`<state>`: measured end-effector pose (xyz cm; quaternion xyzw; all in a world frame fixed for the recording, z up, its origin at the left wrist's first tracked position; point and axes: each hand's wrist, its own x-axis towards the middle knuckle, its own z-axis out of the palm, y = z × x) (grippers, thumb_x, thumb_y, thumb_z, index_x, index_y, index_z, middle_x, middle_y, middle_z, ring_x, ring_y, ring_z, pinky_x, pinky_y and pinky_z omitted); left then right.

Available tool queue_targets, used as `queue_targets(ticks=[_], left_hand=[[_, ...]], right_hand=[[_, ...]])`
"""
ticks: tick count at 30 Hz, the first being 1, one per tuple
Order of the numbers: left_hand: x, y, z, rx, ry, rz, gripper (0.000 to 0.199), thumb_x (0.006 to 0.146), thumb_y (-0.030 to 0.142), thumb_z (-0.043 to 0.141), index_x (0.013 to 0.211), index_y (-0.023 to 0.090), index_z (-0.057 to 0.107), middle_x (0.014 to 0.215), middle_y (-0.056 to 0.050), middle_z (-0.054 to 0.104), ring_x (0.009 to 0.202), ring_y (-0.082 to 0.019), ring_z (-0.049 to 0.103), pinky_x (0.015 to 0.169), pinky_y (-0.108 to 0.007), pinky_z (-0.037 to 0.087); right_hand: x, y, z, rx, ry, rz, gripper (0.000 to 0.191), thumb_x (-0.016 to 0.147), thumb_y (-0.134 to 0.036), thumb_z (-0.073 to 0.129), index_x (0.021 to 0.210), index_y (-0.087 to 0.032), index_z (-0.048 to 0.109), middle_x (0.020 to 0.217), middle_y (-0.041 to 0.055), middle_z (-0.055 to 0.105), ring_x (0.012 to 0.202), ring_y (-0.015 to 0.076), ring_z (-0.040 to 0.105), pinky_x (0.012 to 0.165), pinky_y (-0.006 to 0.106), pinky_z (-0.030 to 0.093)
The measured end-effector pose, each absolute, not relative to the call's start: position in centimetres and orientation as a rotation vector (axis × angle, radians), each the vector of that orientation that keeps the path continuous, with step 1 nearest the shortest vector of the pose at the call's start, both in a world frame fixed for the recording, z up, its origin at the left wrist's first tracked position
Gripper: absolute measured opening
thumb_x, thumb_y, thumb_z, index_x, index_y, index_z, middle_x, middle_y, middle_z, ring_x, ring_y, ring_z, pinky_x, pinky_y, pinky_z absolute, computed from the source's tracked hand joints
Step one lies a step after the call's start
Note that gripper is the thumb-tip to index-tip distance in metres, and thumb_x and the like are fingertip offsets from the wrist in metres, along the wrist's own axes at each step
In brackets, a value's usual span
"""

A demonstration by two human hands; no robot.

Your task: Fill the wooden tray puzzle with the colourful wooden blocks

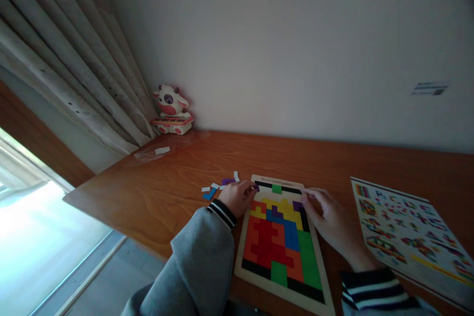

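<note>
A wooden block-puzzle board [329, 301] lies on the desk in front of me, mostly filled with red, orange, blue, green, yellow, black and purple pieces. Over its upper left edge, my left hand [239, 197] pinches a small purple puzzle piece [255, 187]. My right hand [331, 219] is at the upper right edge, thumb and forefinger close together on the frame. Pale bare board [264, 195] shows near the top, below a black and green row. Just beyond my left hand lie a loose purple piece [226, 181], a blue piece [210, 194] and several white pieces [205, 189].
A printed pattern sheet [411, 237] lies to the right. At the back left, a cow-shaped toy piano [172, 111] stands against the wall, near a clear plastic bag [148, 156]. A curtain [74, 59] hangs at the left, beside the desk's edge.
</note>
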<state>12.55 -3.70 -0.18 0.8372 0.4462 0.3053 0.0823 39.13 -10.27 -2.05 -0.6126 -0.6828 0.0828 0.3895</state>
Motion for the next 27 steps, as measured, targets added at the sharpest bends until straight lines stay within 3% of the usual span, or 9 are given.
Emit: queue_targets(ticks=[4,9,13,17,23,27], left_hand=[[12.5,-3.6,-0.7,2.507,1.247,0.908,0.016,0.092,0.033,0.057,0.09,0.021,0.069,0.079,-0.001,0.072,0.066,-0.014,0.065,0.061,-0.023,0.049],[13.3,-4.2,-0.5,2.486,1.009,1.024,0.018,0.095,0.03,0.054,0.094,0.02,0.069,0.081,-0.002,0.072,0.071,-0.014,0.066,0.065,-0.022,0.05],[13.9,-5.1,-0.8,2.549,0.931,1.046,0.022,0.095,0.032,0.053,0.092,0.018,0.069,0.075,-0.005,0.07,0.067,-0.015,0.066,0.065,-0.025,0.052],[13.2,-5.1,-0.5,2.645,0.909,0.982,0.025,0.097,0.035,0.05,0.093,0.019,0.069,0.079,-0.006,0.071,0.072,-0.017,0.067,0.07,-0.028,0.054],[8.7,-2.8,-0.2,2.719,1.139,0.93,0.024,0.093,0.037,0.054,0.102,0.02,0.068,0.101,-0.009,0.072,0.094,-0.022,0.065,0.089,-0.039,0.053],[6.5,-1.0,-1.4,2.712,1.26,0.78,0.053,0.089,0.047,0.059,0.135,0.022,0.052,0.14,-0.013,0.053,0.132,-0.032,0.045,0.106,-0.054,0.04]], right_hand=[[38.7,-10.2,-0.4,-1.527,-1.824,0.26,0.032,0.092,-0.045,0.047,0.107,-0.022,0.063,0.11,0.0107,0.068,0.103,0.0266,0.065,0.091,0.044,0.051],[36.6,-8.8,2.5,-1.454,-1.972,0.568,0.035,0.087,-0.044,0.058,0.116,-0.027,0.064,0.104,0.0057,0.072,0.089,0.0211,0.07,0.078,0.034,0.057],[34.2,-7.8,3.1,-1.332,-2.019,0.73,0.025,0.089,-0.042,0.055,0.102,-0.027,0.07,0.091,0.0023,0.074,0.081,0.0188,0.07,0.07,0.03,0.057],[33.5,-7.9,2.4,-1.292,-2.05,0.717,0.023,0.091,-0.042,0.053,0.094,-0.027,0.07,0.087,0.0017,0.073,0.079,0.0187,0.069,0.071,0.03,0.056],[35.8,-8.2,1.2,-1.408,-1.957,0.528,0.025,0.091,-0.046,0.053,0.094,-0.027,0.067,0.095,0.0051,0.071,0.086,0.0214,0.068,0.076,0.033,0.056],[36.9,-8.1,1.2,-1.458,-1.877,0.453,0.028,0.089,-0.05,0.052,0.092,-0.027,0.067,0.093,0.0061,0.071,0.082,0.0221,0.069,0.072,0.032,0.057]])
